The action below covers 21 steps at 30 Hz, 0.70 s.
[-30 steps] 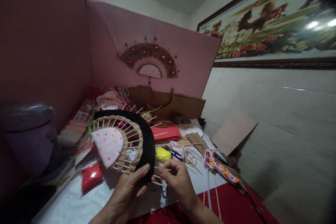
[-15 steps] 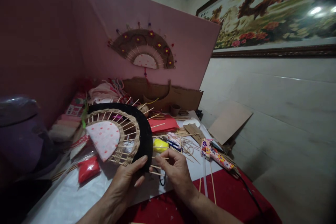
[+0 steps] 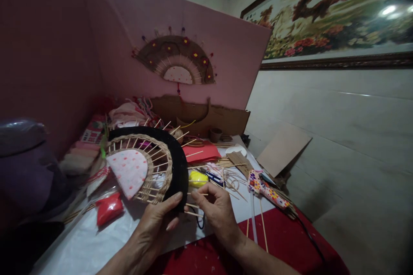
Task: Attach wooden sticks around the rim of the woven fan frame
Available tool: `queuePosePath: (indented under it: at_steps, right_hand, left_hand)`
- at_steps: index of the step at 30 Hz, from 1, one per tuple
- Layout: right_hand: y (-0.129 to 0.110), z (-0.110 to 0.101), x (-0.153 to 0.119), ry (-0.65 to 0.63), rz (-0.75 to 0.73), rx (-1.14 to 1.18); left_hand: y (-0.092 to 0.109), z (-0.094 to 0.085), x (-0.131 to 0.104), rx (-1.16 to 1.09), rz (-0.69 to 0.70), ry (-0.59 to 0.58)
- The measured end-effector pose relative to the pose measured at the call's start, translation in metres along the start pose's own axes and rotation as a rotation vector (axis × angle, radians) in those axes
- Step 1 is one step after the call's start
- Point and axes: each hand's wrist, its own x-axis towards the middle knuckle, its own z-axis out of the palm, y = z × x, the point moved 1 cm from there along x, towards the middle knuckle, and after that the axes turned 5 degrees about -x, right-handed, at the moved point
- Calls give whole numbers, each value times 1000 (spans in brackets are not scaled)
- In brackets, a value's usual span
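A half-round fan (image 3: 178, 159) is held tilted above the table. It has a spotted white centre piece (image 3: 128, 171), woven twine bands, thin wooden ribs and a wide black outer band. My left hand (image 3: 158, 219) grips the lower end of the black band, thumb on top and fingers beneath. Close by, my right hand (image 3: 217, 210) pinches at the rib tips sticking out past the band; what exactly lies between its fingertips is hidden. A black cord (image 3: 200, 220) hangs in a loop between the hands. Behind them lies a yellow packet (image 3: 197, 178).
A flower-patterned glue gun (image 3: 267, 193) lies at the right with its cable trailing over the red cloth (image 3: 277, 240). Scissors (image 3: 213, 176), red paper (image 3: 201, 151), loose sticks and a red packet (image 3: 109, 209) surround the fan. A finished fan (image 3: 177, 58) hangs on the pink board.
Both hands and the fan keep nearly the same position. The view has shifted very slightly.
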Motion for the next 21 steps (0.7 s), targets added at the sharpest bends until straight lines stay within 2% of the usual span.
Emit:
queuePosePath:
  at_steps: [9, 21]
  right_hand:
    - [-4, 1, -2, -10, 24, 19]
    - [-4, 1, -2, 6, -17, -29]
  left_hand:
    - [0, 1, 0, -31, -7, 19]
    - [1, 0, -1, -10, -11, -2]
